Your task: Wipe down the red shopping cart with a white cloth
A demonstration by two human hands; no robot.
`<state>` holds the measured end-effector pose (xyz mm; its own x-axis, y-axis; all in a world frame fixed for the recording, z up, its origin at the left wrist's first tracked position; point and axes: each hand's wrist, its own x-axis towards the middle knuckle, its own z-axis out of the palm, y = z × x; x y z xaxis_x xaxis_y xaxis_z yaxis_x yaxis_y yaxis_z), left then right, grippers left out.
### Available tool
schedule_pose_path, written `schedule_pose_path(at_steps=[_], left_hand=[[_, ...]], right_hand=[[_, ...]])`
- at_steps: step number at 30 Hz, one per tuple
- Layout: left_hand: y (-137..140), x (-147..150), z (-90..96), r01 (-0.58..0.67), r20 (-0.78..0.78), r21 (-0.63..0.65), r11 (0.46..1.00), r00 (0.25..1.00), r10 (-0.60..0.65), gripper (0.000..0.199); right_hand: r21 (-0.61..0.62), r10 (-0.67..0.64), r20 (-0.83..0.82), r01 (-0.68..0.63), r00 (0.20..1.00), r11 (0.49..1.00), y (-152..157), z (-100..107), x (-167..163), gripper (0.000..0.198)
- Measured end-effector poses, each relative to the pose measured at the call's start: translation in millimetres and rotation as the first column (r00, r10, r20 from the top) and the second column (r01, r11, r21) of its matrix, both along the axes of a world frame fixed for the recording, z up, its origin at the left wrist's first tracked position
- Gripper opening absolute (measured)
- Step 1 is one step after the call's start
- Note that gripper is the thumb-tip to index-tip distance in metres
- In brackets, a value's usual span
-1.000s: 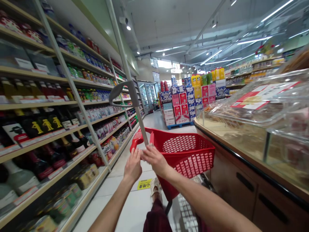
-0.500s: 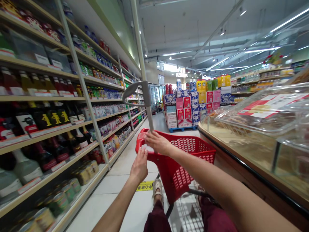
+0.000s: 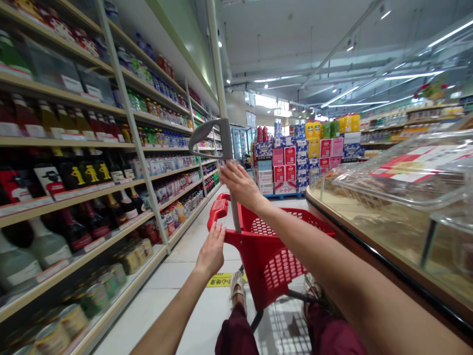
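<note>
A red plastic shopping basket cart point(image 3: 254, 261) with perforated sides stands tilted in front of me. Out of its handle end rises a pole point(image 3: 235, 209) with a grey loop grip point(image 3: 211, 140). My left hand point(image 3: 210, 252) lies with straight fingers against the cart's red rim, beside the red handle point(image 3: 219, 211). Higher up, my right hand point(image 3: 242, 185) is raised at the pole just below the loop grip, fingers stretched out. Whether it touches the pole I cannot tell. Both palms are hidden.
Shelves of bottles and cans point(image 3: 88, 172) line the left side. On the right is a counter point(image 3: 321, 202) with clear plastic containers point(image 3: 406, 172). Stacked drink boxes point(image 3: 286, 167) stand ahead. A yellow floor sign point(image 3: 221, 280) lies near my shoe point(image 3: 237, 286).
My right hand has risen from the cart's handle end to just under the loop grip. My left hand stays at the rim, and the whole view has shifted slightly.
</note>
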<state>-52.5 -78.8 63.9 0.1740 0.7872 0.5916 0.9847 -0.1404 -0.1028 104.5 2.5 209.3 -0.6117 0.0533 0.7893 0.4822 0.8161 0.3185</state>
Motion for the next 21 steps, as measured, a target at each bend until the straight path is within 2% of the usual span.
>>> schedule_pose_path(at_steps=[1, 2, 3, 4, 6, 10, 12, 13, 15, 19, 21], left_hand=[[-0.3, 0.1, 0.7, -0.004, 0.006, -0.006, 1.0, 1.0, 0.004, 0.074], [-0.6, 0.3, 1.4, -0.008, 0.014, -0.011, 1.0, 1.0, 0.008, 0.074], [-0.9, 0.3, 2.1, -0.008, 0.019, -0.015, 1.0, 1.0, 0.009, 0.073], [-1.4, 0.0, 2.6, -0.006, 0.022, -0.021, 1.0, 1.0, 0.007, 0.072], [-3.1, -1.0, 3.2, -0.002, 0.021, -0.026, 1.0, 1.0, 0.003, 0.072], [-7.0, -3.2, 3.1, -0.004, -0.016, -0.014, 1.0, 1.0, 0.003, 0.072], [-7.5, -3.6, 2.5, -0.011, -0.043, 0.002, 1.0, 0.999, 0.011, 0.07], [-7.3, -3.6, 1.9, -0.016, -0.053, 0.012, 1.0, 0.998, 0.016, 0.07], [-6.1, -3.7, 0.1, -0.019, -0.068, 0.036, 0.999, 0.997, 0.021, 0.07], [-3.1, -6.1, -4.2, -0.017, -0.081, 0.076, 0.997, 0.996, 0.023, 0.068], [-2.4, -8.9, -5.1, -0.015, -0.081, 0.09, 0.996, 0.996, 0.023, 0.069]], right_hand=[[0.004, 0.003, -0.024, -0.003, 1.0, 1.0, 1.0, 8.8, 0.3, 0.042], [0.003, 0.015, -0.013, -0.015, 1.0, 1.0, 1.3, 9.2, 1.7, 0.043], [-0.003, 0.035, 0.024, -0.035, 0.999, 0.999, 0.5, 0.5, 3.7, 0.043], [-0.016, 0.058, 0.07, -0.057, 0.996, 0.998, -1.6, -16.9, 5.9, 0.042], [-0.068, 0.096, 0.099, -0.09, 0.99, 0.994, -9.2, -72.3, 9.0, 0.04], [-0.2, 0.002, -0.159, -0.034, 0.987, 0.979, -30.1, -205.5, 6.9, 0.036], [-0.226, 0.052, -0.116, -0.077, 0.992, 0.971, -39.6, -251.1, 6.1, 0.031], [-0.231, 0.07, -0.108, -0.094, 0.992, 0.969, -43.2, -263.2, 7.0, 0.029], [-0.237, 0.082, -0.119, -0.108, 0.99, 0.966, -46.6, -263.4, 10.9, 0.028], [-0.219, 0.018, -0.244, -0.073, 0.97, 0.973, -34.6, -209.2, 17.6, 0.033], [-0.195, 0.001, -0.284, -0.059, 0.959, 0.979, -25.9, -196.3, 20.9, 0.037]])
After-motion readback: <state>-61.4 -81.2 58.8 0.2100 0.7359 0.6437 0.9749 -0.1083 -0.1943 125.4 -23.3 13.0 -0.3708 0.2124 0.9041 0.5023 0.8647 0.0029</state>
